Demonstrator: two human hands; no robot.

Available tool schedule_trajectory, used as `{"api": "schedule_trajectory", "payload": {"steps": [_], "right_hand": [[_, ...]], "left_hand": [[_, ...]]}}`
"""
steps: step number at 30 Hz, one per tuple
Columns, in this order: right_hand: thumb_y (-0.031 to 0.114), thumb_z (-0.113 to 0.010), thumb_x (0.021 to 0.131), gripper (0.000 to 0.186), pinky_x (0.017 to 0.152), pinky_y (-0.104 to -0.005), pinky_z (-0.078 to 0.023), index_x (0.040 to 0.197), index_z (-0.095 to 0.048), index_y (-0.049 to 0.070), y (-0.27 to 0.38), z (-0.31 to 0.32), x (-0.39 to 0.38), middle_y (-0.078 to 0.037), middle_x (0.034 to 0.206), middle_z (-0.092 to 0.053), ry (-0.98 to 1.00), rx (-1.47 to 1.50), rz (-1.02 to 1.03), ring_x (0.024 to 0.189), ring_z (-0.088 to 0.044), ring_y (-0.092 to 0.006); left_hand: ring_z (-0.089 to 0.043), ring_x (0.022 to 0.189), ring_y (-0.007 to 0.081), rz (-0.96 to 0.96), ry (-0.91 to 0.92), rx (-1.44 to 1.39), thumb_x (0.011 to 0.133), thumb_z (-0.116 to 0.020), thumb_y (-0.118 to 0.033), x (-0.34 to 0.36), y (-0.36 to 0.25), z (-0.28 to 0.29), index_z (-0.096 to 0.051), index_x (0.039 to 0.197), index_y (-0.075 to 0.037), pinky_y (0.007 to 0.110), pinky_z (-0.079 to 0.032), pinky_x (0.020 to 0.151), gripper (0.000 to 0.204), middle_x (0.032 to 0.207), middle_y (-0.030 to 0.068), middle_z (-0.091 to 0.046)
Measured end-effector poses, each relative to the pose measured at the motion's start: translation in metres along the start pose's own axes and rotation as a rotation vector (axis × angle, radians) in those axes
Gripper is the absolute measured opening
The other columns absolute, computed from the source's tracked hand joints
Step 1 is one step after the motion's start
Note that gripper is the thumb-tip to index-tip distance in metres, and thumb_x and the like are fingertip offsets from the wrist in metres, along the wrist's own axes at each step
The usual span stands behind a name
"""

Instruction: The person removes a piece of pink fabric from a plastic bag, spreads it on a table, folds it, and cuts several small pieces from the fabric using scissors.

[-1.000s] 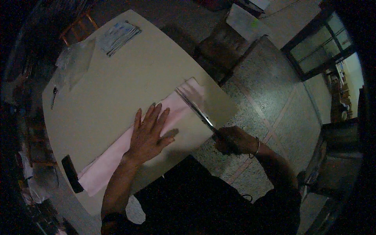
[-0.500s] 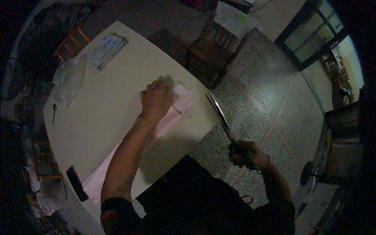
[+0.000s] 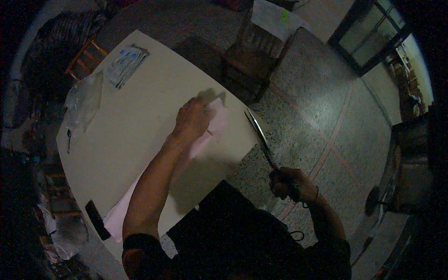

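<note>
A long, narrow strip of pale pink cloth (image 3: 122,212) lies folded across the table, partly hidden under my left forearm. At its far end my left hand (image 3: 191,116) is closed on the cloth, fingertips partly hidden, with a shadow just beyond them. My right hand (image 3: 294,184) is wrapped round the handles of a large pair of scissors (image 3: 262,137). It is out past the table's right edge, over the floor. The long blades point up and away, slightly parted, their tips by the table edge and apart from the cloth.
On the pale table (image 3: 116,135) are a stack of folded papers (image 3: 126,65), a clear plastic bag (image 3: 86,100), a small dark tool (image 3: 69,141) and a dark oblong object (image 3: 97,220). A wooden chair (image 3: 252,63) stands beyond the table. Speckled floor (image 3: 308,112) stretches to the right.
My left hand has drawn its fingers together at the cloth's far end, and the cloth there has shifted and changed shape. The scissors stay in my right hand, nearly unmoved.
</note>
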State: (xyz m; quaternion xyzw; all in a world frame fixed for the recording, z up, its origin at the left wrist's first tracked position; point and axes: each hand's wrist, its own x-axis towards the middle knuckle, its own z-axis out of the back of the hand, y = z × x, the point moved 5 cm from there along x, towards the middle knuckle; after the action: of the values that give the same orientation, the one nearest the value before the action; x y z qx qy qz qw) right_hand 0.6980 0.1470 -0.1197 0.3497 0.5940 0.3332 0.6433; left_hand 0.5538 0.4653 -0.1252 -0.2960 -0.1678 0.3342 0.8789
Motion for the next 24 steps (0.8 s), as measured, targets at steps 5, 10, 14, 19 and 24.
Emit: {"api": "schedule_trajectory", "payload": {"steps": [5, 10, 14, 19, 24], "right_hand": [[0.021, -0.067, 0.088, 0.025, 0.057, -0.0257, -0.047, 0.103, -0.058, 0.003, -0.008, -0.013, -0.006, -0.005, 0.084, -0.063, 0.062, 0.505, -0.038, 0.067, -0.058, -0.0113], [0.022, -0.066, 0.088, 0.024, 0.056, -0.0259, -0.046, 0.098, -0.058, 0.003, 0.011, -0.019, -0.018, -0.006, 0.082, -0.061, 0.093, 0.290, 0.061, 0.066, -0.057, -0.0122], [0.023, -0.066, 0.089, 0.025, 0.056, -0.0270, -0.047, 0.099, -0.058, 0.002, 0.007, -0.023, -0.032, -0.005, 0.083, -0.061, 0.076, 0.197, -0.029, 0.066, -0.057, -0.0127], [0.021, -0.066, 0.088, 0.027, 0.062, -0.0296, -0.048, 0.104, -0.059, 0.000, -0.010, -0.028, -0.040, -0.006, 0.087, -0.063, 0.151, 0.253, -0.005, 0.073, -0.057, -0.0130], [0.022, -0.067, 0.086, 0.032, 0.073, -0.0327, -0.050, 0.111, -0.059, 0.003, -0.043, -0.025, -0.033, -0.007, 0.093, -0.063, 0.320, -0.270, 0.104, 0.082, -0.059, -0.0148]], "left_hand": [[-0.065, 0.087, 0.0245, 0.389, 0.151, -0.312, 0.087, -0.061, -0.016, -0.023, -0.047, 0.025, -0.050, 0.117, 0.006, 0.035, -0.056, 0.073, 0.039, 0.105, 0.0212, -0.062], [-0.064, 0.095, 0.0279, 0.521, -0.052, -1.019, 0.092, -0.054, -0.009, -0.068, -0.034, 0.011, -0.046, 0.122, 0.006, 0.036, -0.058, 0.082, 0.034, 0.113, 0.0198, -0.059], [-0.063, 0.092, 0.0183, 0.585, -0.122, -1.214, 0.097, -0.048, -0.008, -0.101, -0.037, 0.012, -0.050, 0.118, 0.003, 0.038, -0.056, 0.088, 0.024, 0.103, 0.0107, -0.060], [-0.065, 0.096, 0.0231, 0.561, -0.230, -1.479, 0.095, -0.051, -0.006, -0.131, -0.037, 0.028, -0.053, 0.116, 0.002, 0.047, -0.054, 0.091, 0.022, 0.104, 0.0141, -0.064], [-0.063, 0.103, 0.0318, 0.499, -0.261, -1.549, 0.092, -0.053, -0.008, -0.145, -0.045, 0.043, -0.049, 0.119, 0.004, 0.052, -0.051, 0.094, 0.030, 0.113, 0.0182, -0.061]]}}
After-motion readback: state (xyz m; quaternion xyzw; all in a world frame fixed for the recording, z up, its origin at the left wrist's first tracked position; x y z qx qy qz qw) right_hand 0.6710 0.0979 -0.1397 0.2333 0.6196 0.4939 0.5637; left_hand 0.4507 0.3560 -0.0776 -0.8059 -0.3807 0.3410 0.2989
